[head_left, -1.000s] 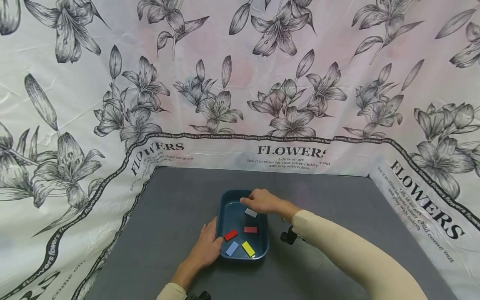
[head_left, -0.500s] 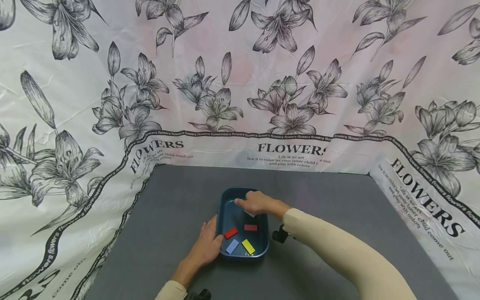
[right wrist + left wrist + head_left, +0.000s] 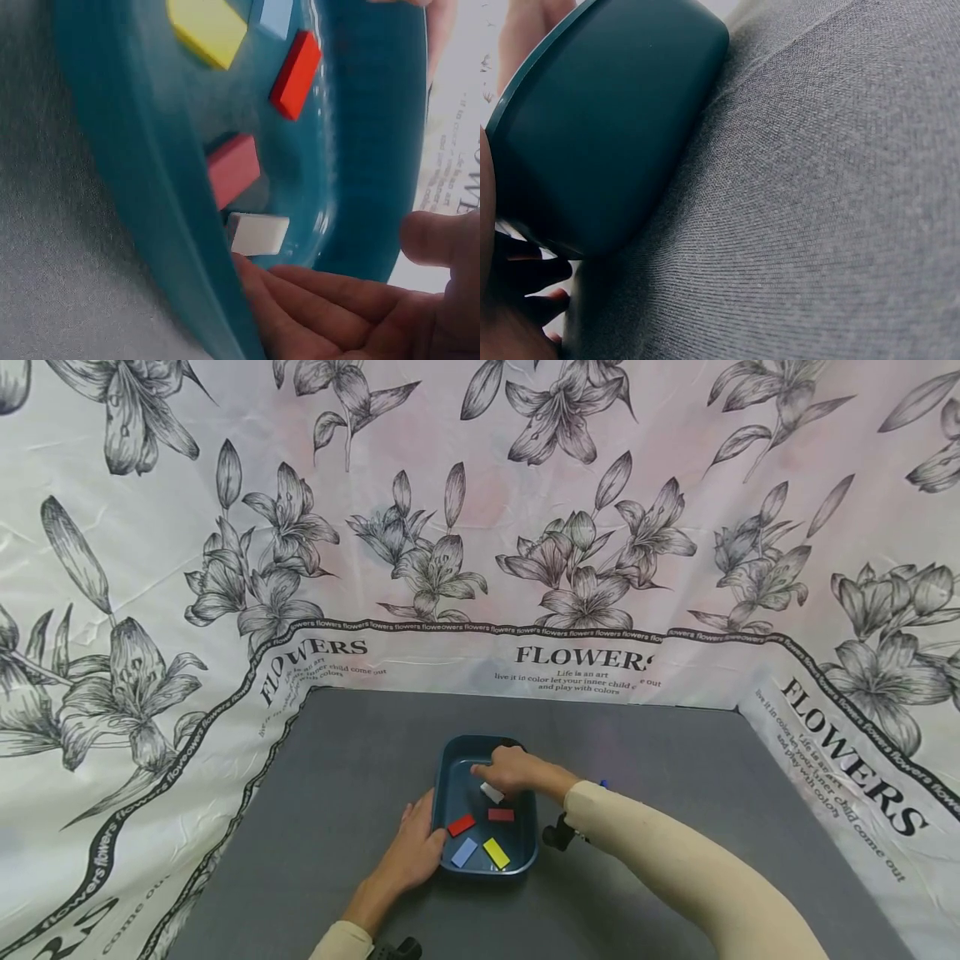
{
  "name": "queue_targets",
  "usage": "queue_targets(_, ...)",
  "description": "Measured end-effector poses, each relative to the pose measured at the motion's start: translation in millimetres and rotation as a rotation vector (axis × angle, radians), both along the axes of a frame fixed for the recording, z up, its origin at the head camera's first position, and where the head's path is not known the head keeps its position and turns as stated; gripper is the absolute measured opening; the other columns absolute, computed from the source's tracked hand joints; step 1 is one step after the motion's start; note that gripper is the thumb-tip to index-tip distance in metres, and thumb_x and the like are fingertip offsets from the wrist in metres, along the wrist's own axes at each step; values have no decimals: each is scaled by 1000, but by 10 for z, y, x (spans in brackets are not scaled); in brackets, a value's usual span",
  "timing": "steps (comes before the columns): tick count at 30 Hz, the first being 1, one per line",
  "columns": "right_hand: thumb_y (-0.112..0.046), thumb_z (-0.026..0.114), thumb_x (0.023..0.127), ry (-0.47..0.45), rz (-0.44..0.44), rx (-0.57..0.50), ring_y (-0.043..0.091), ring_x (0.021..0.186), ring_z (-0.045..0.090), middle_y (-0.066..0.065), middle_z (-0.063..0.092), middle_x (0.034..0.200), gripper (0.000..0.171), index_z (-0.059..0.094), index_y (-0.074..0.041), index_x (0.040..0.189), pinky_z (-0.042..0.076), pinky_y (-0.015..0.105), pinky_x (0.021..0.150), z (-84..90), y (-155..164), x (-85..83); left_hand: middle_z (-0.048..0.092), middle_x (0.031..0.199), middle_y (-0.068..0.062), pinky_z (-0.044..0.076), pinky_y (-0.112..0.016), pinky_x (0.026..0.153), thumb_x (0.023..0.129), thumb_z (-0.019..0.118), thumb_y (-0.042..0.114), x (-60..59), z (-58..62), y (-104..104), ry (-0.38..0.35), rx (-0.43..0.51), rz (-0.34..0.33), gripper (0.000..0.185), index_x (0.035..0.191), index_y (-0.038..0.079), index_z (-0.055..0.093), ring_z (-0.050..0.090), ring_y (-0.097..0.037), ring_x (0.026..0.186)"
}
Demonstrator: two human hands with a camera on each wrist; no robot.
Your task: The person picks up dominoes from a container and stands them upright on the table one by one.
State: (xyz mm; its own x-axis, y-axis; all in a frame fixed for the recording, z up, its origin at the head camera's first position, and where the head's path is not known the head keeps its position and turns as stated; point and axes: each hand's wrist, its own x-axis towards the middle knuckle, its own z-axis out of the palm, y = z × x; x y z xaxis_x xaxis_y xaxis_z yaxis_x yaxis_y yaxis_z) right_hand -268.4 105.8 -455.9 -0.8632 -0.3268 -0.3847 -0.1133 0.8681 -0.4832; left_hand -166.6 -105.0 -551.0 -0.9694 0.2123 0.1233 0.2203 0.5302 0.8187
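Right hand (image 3: 513, 770) is kinda loose, white block (image 3: 257, 235) right at its fingertips (image 3: 291, 278); left hand (image 3: 411, 852) grips the blue tray (image 3: 463, 781).

1. A pale sheet (image 3: 420, 435), tinged pink in places, hangs along the back and both sides of a grey counter (image 3: 675, 752).
2. Lilies (image 3: 555, 422), sketched in black, bloom across the fabric.
3. A dark band (image 3: 465, 627) repeating the word "flowers" runs below the blooms.
4. Bold "FLOWERS" lettering (image 3: 583, 657) sits beneath, above smaller lines reading "Life is an art" and "play with colors."
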Motion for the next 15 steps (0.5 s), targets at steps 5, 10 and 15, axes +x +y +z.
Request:
queue_targets(5,-44,60,110,1,-47,-43,28,82,80,10,71,86,50,71,4,117,67,40,79,-32,-18,29,47,170,-19,8,-74,133,99,53,7,-2,3,-6,-9,-1,-2,69,166,1,38,40,-40,160)
queue_targets(10,-43,60,110,-1,-82,-83,29,83,80,11,72,86,46,71,2,110,67,40,79,-38,-62,49,47,170,-19,8,-73,133,99,53,7,0,9,-3,-10,6,1,69,166,1,39,40,-39,160)
queue_targets(15,-39,65,107,-60,-127,-162,27,87,80,15,74,99,43,69,3,115,67,42,83,-47,-133,65,48,169,-19,8,-73,133,99,53,7,0,4,2,-16,5,9,69,166,2,40,40,-40,160)
